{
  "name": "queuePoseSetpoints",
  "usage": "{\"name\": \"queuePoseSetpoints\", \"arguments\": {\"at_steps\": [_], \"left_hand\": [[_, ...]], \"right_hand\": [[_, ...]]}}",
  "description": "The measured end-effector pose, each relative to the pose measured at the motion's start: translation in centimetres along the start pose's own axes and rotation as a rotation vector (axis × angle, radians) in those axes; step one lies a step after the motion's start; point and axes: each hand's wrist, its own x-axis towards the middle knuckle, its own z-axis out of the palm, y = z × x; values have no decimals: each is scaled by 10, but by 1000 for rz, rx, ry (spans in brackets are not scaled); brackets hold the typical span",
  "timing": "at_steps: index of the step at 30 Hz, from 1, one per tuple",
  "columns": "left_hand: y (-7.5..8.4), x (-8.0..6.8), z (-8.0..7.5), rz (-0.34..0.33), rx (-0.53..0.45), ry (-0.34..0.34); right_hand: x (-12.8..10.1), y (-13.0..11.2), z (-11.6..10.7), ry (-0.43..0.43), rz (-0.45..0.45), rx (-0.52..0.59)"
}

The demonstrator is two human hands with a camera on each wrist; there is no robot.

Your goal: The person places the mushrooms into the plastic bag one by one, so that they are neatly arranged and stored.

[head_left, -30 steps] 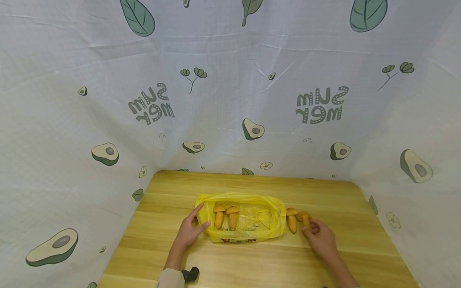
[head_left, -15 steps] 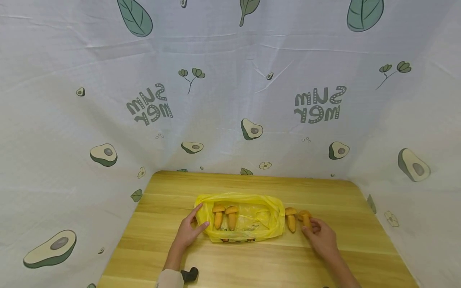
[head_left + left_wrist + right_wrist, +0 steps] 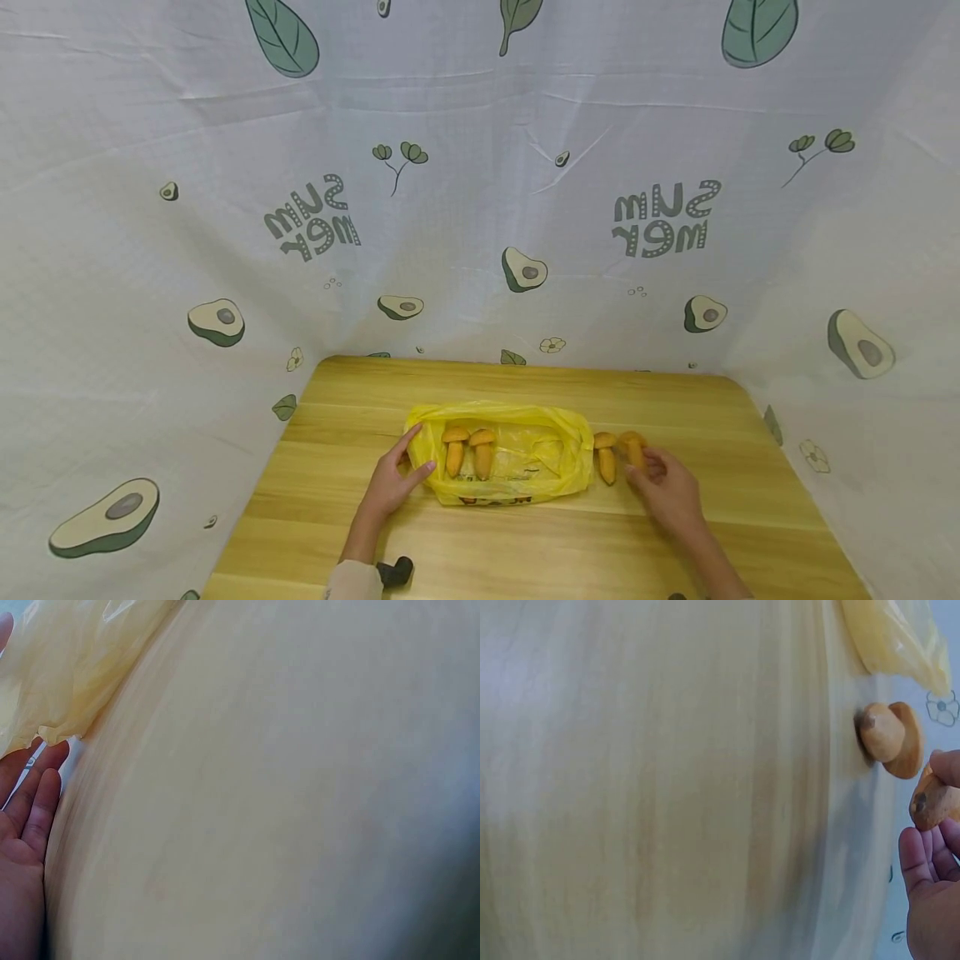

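A crinkled yellow plastic bag (image 3: 517,492) lies on the table with its wide mouth facing up. Two orange-brown mushrooms, a left one (image 3: 455,454) and a right one (image 3: 482,457), lie side by side inside its left half. My left hand (image 3: 390,483) touches the bag's left end, fingers mostly straight and thumb at the near rim. Just beyond the bag's right end, a third mushroom (image 3: 606,462) lies on the table. My right hand (image 3: 671,492) pinches a fourth mushroom (image 3: 633,446) by its stem between thumb and fingers; its stem end (image 3: 922,806) faces the right wrist camera.
The wooden table (image 3: 525,550) has pale wood grain. A white cloth (image 3: 465,208) printed with avocados and leaves hangs behind and at both sides. A black object (image 3: 397,572) shows at my left wrist.
My right hand has shifted the pinched mushroom slightly, and its cap now sits a little higher in the head view. The left hand and the bag keep their places.
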Motion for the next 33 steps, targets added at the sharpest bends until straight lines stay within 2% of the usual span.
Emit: {"name": "queuePoseSetpoints", "arguments": {"at_steps": [9,20,26,33], "left_hand": [[2,0,-1,2,-5,-10],[0,0,0,-1,-13,-7],[-1,-1,0,-15,-6,-2],[-2,-1,0,-25,-2,-1]], "right_hand": [[3,-10,-1,7,-80,8],[7,-28,3,50,-127,60],[8,-39,7,45,-122,82],[8,-54,12,-7,-91,108]]}}
